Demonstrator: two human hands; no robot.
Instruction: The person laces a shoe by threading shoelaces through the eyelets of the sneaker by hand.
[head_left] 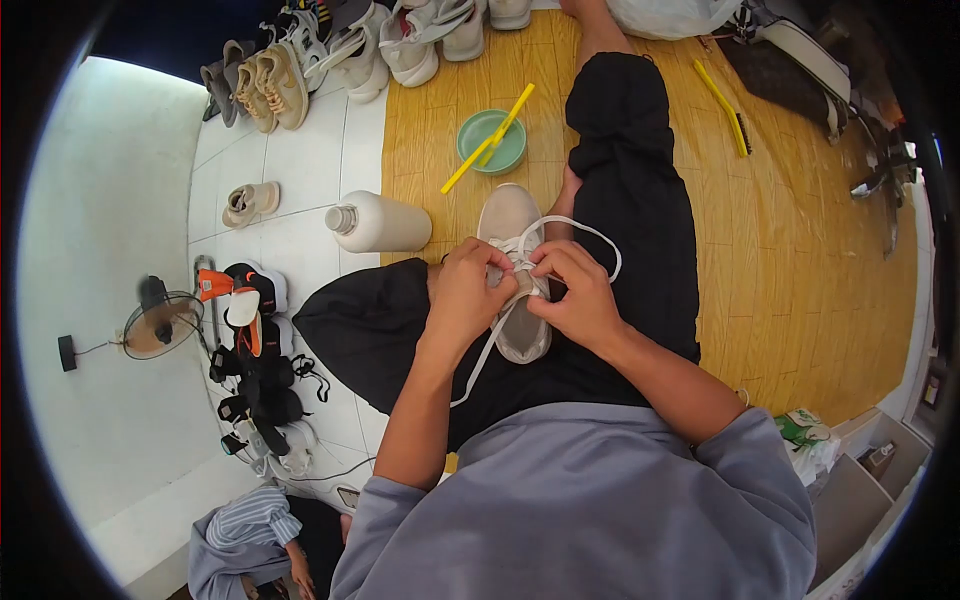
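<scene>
A light beige sneaker rests across my lap, its toe pointing away from me. Its white shoelace is partly threaded, with one loose length looping over to the right and another trailing down to the left. My left hand is closed at the left side of the lacing, thumb and fingers pinching the lace near the upper eyelets. On the opposite side my right hand is also closed in a pinch on the lace by the tongue. The fingertips partly hide the eyelets.
Beyond the shoe lies a green bowl with a yellow brush across it. A white bottle stands left. Another yellow brush lies right. Several shoes line the back, caps the left. Another person sits lower left.
</scene>
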